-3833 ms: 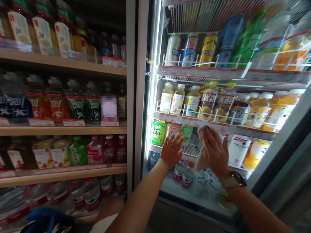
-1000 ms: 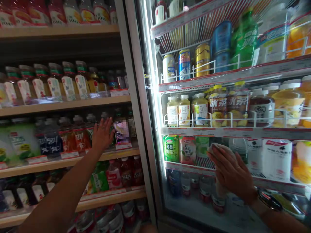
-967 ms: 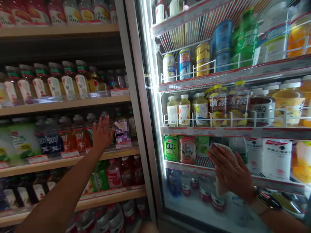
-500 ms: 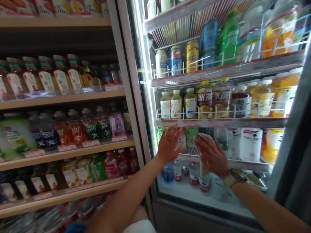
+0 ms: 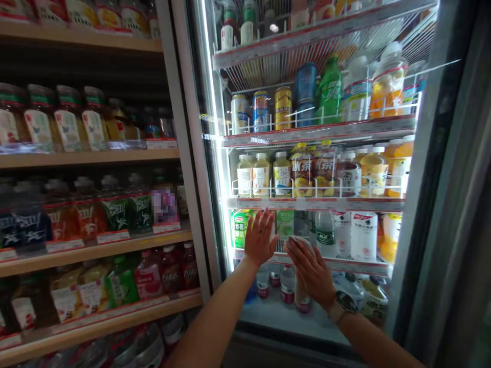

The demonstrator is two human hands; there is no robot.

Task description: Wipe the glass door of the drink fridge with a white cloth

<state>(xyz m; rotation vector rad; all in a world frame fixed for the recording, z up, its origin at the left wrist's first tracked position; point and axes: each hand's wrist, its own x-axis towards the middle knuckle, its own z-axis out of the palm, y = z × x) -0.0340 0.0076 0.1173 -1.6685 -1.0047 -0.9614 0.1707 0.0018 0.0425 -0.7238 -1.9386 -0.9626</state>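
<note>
Bare forearms, dark glossy-faced watch with pale band, on the right wrist

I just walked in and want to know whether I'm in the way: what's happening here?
Someone stands at a lit drinks cooler, apparently with its glass door closed. Their right hand holds a pale cloth, seemingly flat against the glass. Their left hand is empty, fingers spread, and appears to rest on the glass too. Bottles and cans stand on the shelves behind it.
</note>
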